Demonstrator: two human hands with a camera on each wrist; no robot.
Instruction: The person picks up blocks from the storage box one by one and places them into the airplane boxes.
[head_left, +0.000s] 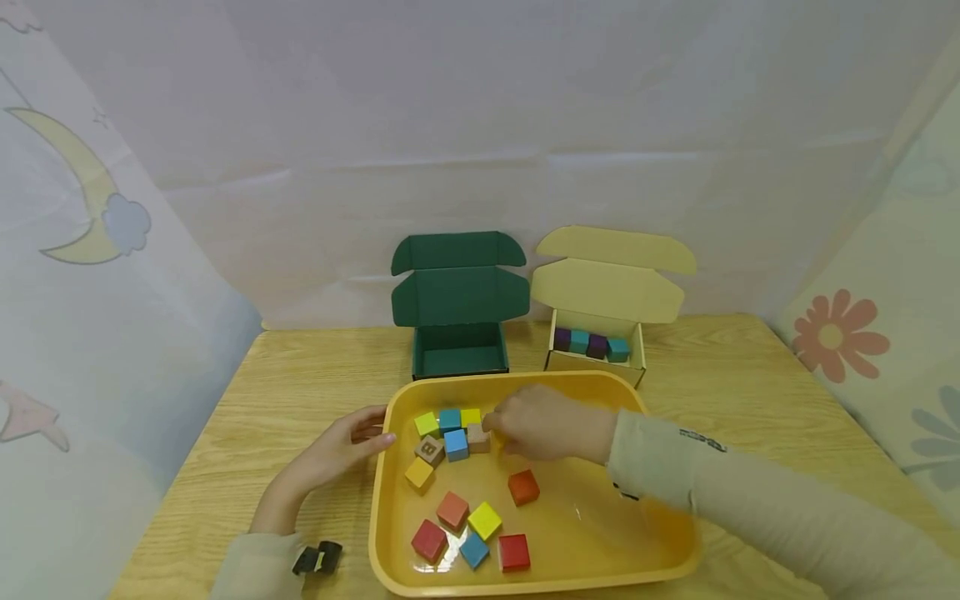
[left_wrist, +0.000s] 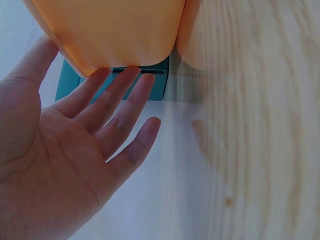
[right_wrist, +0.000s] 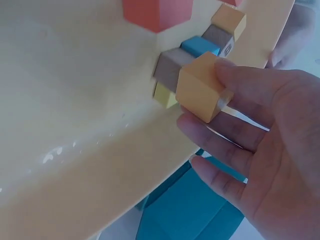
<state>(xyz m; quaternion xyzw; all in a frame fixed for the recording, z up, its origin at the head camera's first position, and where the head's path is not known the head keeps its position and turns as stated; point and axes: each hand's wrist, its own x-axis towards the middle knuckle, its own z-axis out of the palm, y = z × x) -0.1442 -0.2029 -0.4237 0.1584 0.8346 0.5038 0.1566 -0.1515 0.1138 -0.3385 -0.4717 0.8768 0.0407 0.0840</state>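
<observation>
My right hand (head_left: 546, 423) reaches into the orange plastic tray (head_left: 377, 508) and pinches a yellow-orange cube (right_wrist: 197, 90) between thumb and fingers. In the head view that cube is mostly hidden by the hand. Right beside it sit a plain wooden cube (head_left: 478, 438), a blue cube (head_left: 456, 446) and a wooden cube with a letter B (head_left: 430, 451). At the tray's left side, my left hand (head_left: 337, 454) rests its thumb at the rim. Its other fingers (left_wrist: 127, 107) extend, spread apart, by the outer wall.
Behind the tray stand an open dark green box (head_left: 460, 360) with nothing visible inside and an open pale yellow box (head_left: 641, 354) holding purple and teal cubes (head_left: 579, 341). Several red, yellow and blue cubes (head_left: 484, 521) lie in the tray's front part. Wall sheets surround the table (head_left: 300, 375).
</observation>
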